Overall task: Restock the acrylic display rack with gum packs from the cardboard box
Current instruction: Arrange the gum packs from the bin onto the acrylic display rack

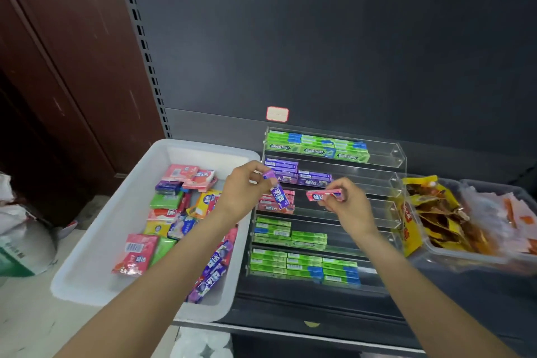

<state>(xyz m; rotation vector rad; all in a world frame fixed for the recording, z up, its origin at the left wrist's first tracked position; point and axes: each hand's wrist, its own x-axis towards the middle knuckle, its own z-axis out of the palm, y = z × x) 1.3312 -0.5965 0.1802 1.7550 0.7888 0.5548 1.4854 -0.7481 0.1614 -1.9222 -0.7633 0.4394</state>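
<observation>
Head view: The clear rack [395,160] has five shelves. Two hands reach over it, both arms stretched forward. The left hand [241,192] pinches one purple gum pack [277,190], tilted, at about 9 o'clock from the rack's middle. The right hand [347,202] pinches one pink gum pack [323,195], lying flat at the middle shelf. More gum packs, too many to count, lie in the white bin [116,229] at 9 o'clock.

snack tray [476,256] cut off rt, blurred
</observation>
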